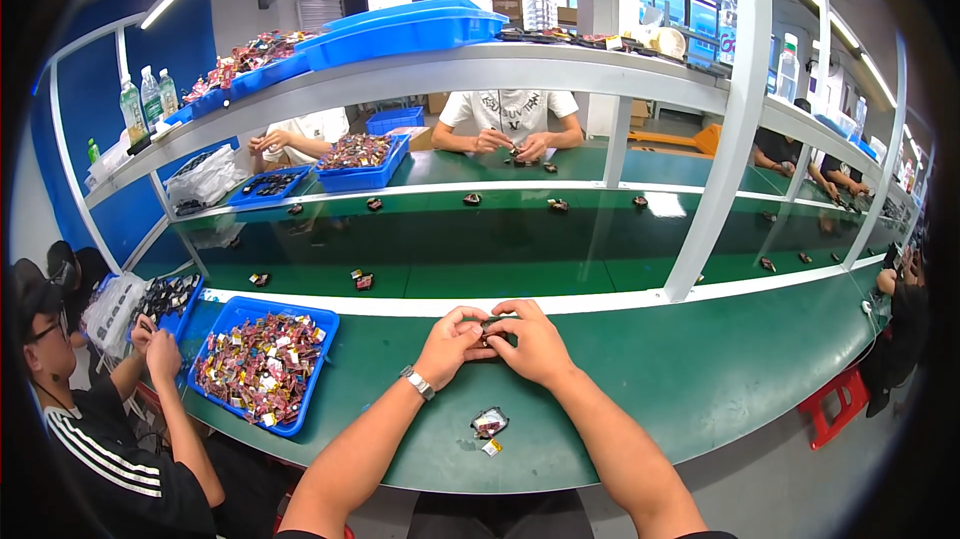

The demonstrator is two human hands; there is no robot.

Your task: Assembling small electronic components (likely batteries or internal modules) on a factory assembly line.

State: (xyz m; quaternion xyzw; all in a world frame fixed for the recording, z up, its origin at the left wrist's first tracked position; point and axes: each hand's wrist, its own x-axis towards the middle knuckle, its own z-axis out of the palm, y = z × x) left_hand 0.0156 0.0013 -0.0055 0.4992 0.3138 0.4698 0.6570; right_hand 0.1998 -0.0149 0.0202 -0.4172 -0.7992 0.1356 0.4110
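Note:
Both hands meet over the green table in front of me. My left hand (452, 347) has its fingers curled round a small dark part (488, 335), mostly hidden between the fingers. From the other side my right hand (532, 341) pinches the same part with thumb and fingertips. Nearer to me on the table lies a small electronic assembly (489, 423) with a silvery face and dark rim. A little yellow-and-white piece (492, 447) sits just below it. Left of my arms stands a blue tray (328, 351) heaped with small red, yellow and white parts.
A white rail (420, 305) and an upright post (720, 139) border the table's far side. Beyond it, several small assemblies lie on a dark green conveyor (500, 249). One person works close on my left beside a blue tray of black parts (172, 297); another sits opposite.

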